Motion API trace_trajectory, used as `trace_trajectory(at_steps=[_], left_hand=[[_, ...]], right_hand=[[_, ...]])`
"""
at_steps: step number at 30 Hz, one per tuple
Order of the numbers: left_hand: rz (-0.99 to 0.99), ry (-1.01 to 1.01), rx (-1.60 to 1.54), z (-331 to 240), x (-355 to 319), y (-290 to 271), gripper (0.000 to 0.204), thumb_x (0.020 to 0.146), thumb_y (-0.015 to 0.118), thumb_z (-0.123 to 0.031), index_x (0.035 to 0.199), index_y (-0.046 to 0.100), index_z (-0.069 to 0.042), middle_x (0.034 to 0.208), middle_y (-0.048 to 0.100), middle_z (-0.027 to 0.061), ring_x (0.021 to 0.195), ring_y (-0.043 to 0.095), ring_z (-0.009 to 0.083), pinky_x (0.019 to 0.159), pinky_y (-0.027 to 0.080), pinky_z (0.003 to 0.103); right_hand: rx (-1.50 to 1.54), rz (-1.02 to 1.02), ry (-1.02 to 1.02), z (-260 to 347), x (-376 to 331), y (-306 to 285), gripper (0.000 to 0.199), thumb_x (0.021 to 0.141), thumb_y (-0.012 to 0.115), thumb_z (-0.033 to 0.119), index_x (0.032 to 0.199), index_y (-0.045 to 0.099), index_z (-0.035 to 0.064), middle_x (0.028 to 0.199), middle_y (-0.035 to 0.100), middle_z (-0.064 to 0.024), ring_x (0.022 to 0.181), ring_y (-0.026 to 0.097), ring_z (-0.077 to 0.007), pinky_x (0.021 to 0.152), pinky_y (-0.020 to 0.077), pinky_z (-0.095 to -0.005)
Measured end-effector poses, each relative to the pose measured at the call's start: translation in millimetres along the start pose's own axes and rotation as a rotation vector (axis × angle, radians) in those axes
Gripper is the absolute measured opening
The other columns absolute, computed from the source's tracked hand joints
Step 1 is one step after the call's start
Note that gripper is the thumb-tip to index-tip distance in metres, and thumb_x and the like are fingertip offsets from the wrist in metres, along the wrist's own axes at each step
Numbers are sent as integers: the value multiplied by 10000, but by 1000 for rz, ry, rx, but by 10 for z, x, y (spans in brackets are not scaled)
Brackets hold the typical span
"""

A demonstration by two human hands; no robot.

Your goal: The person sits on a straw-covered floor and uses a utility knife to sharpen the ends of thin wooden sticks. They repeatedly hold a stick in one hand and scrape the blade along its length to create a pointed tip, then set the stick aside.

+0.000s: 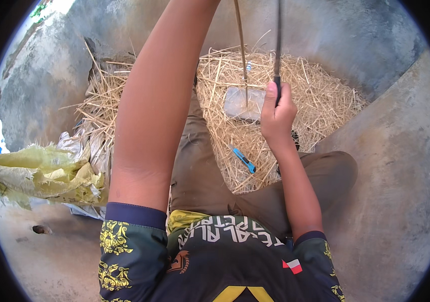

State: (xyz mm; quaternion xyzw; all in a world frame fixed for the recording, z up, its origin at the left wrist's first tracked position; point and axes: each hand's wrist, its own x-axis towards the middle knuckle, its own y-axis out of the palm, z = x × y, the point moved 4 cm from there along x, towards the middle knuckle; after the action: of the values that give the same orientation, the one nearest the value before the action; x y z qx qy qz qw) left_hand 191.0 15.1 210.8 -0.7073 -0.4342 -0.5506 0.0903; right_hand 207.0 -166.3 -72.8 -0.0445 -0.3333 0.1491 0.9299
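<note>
left hand cut off (top edge)

straw pile: on ground ahead of person, between the knees
flat block: on straw, centre
utility knife: on straw, nearer person than block
sack: left of straw
right hand: above block, closed around thin rod
stick: just left of rod

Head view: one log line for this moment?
right hand: grips dark rod | left hand: out of frame, arm raised | straw pile: blue cutter on it
</note>
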Motion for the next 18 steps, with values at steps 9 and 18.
trace_trajectory(at_steps=[9, 18], left_hand=[[-102, 134, 265, 223, 183, -4, 704, 1082, 377, -455, 605, 538, 36, 500, 494, 121, 492, 475, 256, 564, 408, 453], [22, -59, -31, 252, 167, 20, 693, 1081, 390, -474, 584, 492, -3, 496, 455, 63, 457, 450, 187, 497, 389, 395]], right_hand=[[-343, 427, 412, -802, -2, 317, 520, 1019, 499, 457, 902, 646, -28, 769, 680, -224, 756, 681, -397, 707, 501, -485], [446, 477, 976, -834, 3, 241, 409, 1035, 519, 444, 825, 510, 93, 591, 455, 10, 435, 406, -101, 384, 304, -277]])
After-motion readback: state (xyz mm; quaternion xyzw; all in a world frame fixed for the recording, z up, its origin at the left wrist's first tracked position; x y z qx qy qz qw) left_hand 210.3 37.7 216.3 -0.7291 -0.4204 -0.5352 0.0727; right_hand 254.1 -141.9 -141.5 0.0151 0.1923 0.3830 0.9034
